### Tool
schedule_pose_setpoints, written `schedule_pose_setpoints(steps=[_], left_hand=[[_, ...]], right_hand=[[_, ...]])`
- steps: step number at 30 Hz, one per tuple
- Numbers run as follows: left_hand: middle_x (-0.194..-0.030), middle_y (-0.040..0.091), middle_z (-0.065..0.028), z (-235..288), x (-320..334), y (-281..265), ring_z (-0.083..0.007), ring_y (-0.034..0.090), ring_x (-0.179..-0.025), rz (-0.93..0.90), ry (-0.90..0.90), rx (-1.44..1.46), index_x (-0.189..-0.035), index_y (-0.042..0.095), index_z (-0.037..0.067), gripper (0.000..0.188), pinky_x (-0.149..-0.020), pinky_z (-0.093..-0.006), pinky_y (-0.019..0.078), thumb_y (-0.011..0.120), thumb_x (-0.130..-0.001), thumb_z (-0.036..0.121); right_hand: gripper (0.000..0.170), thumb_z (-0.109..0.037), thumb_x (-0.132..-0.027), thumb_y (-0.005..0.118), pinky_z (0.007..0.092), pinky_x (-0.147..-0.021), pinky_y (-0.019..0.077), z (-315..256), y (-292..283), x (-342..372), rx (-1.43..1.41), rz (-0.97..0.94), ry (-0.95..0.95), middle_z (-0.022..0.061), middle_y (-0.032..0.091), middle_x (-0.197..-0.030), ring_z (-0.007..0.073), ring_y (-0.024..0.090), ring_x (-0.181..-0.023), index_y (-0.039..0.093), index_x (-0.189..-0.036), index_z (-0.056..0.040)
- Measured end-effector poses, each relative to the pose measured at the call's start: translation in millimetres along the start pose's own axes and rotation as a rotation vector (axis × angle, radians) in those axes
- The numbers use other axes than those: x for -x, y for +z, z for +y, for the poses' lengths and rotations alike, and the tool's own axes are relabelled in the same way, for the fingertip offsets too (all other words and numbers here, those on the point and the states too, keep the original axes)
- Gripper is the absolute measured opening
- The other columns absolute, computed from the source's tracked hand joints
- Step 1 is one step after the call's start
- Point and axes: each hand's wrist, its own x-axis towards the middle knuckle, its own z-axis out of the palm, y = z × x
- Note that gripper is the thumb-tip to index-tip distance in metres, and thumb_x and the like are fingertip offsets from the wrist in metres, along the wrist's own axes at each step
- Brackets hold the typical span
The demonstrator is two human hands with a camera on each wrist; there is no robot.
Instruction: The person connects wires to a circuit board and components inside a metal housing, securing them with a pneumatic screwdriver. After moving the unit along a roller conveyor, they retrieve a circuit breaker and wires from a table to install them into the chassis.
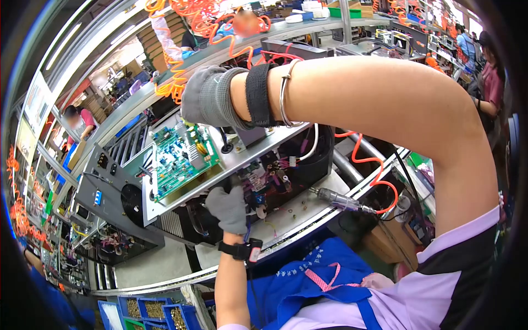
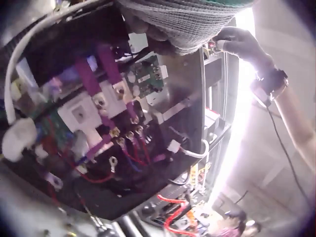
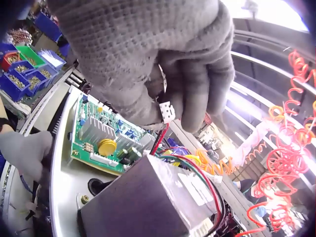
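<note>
My right hand point(image 1: 212, 99), in a grey glove, is raised over the far side of a tilted metal plate. In the right wrist view its curled fingers pinch a white connector point(image 3: 167, 112) with red and dark wires, above a green circuit board point(image 3: 98, 131) and beside a grey box point(image 3: 143, 197). My gloved left hand point(image 1: 228, 209) is low at the plate's near edge, over the open dark chassis point(image 2: 163, 177). In the left wrist view the left glove point(image 2: 182, 24) is close above the wiring; its fingertips are hidden, and what they touch cannot be told.
An electric screwdriver point(image 1: 341, 201) on an orange coiled cord lies right of the chassis, near loose screws. Another grey cabinet point(image 1: 110, 192) stands at left. Blue bins point(image 1: 151, 308) of small parts are at the bottom. Orange air hoses hang beyond, and other people are in the background.
</note>
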Motion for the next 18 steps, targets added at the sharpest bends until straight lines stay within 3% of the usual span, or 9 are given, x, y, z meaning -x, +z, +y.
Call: schedule_pose_setpoints(steps=[2,3,10,11,14,15,18], left_hand=[[-0.061,0.065,-0.0171,0,-5,-8,-0.0257,0.061,-0.052,0.026,0.084,-0.041,-0.071,0.07,-0.005,0.03,-0.055,-0.0355,0.0453,0.076,-0.08,0.023],[-0.061,0.063,-0.0206,-4,-7,-13,-0.0328,0.063,-0.054,-0.032,0.051,-0.197,-0.07,0.07,-0.004,0.031,-0.053,-0.0379,0.0459,0.077,-0.079,0.025],[-0.06,0.062,-0.021,7,-8,-12,-0.0355,0.059,-0.052,-0.028,0.081,-0.324,-0.063,0.066,-0.003,0.039,-0.052,-0.0414,0.0452,0.077,-0.08,0.03],[-0.064,0.065,-0.0195,11,-9,-17,-0.0341,0.063,-0.058,-0.14,-0.039,-0.407,-0.072,0.07,-0.003,0.034,-0.058,-0.0391,0.0488,0.077,-0.081,0.029],[-0.073,0.068,-0.0177,-1,3,-25,-0.0292,0.066,-0.065,-0.054,0.131,-0.188,-0.084,0.07,-0.002,0.026,-0.065,-0.0362,0.0505,0.075,-0.082,0.023],[-0.082,0.069,-0.0154,-8,11,-32,-0.0244,0.066,-0.073,-0.077,0.101,-0.204,-0.094,0.067,-0.002,0.022,-0.071,-0.034,0.0506,0.072,-0.084,0.016],[-0.085,0.068,-0.0129,-7,45,-52,-0.0201,0.064,-0.075,-0.031,-0.028,-0.045,-0.096,0.065,-0.002,0.021,-0.072,-0.0334,0.0505,0.07,-0.085,0.014]], right_hand=[[0.02,-0.013,-0.075,0.072,0.0459,-0.054,0.0564,3,5,5,0.005,-0.048,0.019,0.0094,0.073,-0.086,0.0284,0.072,-0.077,0.075,-0.094,-0.0071],[0.021,-0.013,-0.076,0.071,0.0455,-0.054,0.0565,5,6,7,0.009,-0.067,0.029,0.0097,0.073,-0.086,0.0285,0.072,-0.077,0.075,-0.095,-0.0068],[0.024,-0.012,-0.075,0.072,0.0458,-0.058,0.0571,17,10,-1,-0.043,-0.086,0.091,0.0107,0.073,-0.09,0.0292,0.072,-0.081,0.075,-0.098,-0.0072],[0.022,-0.011,-0.074,0.072,0.0447,-0.059,0.057,20,14,-7,-0.056,-0.099,0.103,0.0113,0.073,-0.087,0.0297,0.072,-0.081,0.074,-0.096,-0.0063],[0.021,-0.011,-0.074,0.072,0.044,-0.059,0.0567,25,21,-18,-0.058,-0.025,0.121,0.0112,0.072,-0.085,0.0297,0.072,-0.08,0.074,-0.094,-0.0064],[0.02,-0.011,-0.074,0.071,0.0437,-0.059,0.0566,25,26,-19,-0.061,-0.009,0.127,0.0112,0.072,-0.085,0.0297,0.072,-0.08,0.074,-0.094,-0.0064],[0.018,-0.01,-0.074,0.071,0.043,-0.06,0.0564,23,40,-20,-0.064,0.032,0.145,0.0112,0.072,-0.083,0.0296,0.072,-0.079,0.073,-0.092,-0.0065]])
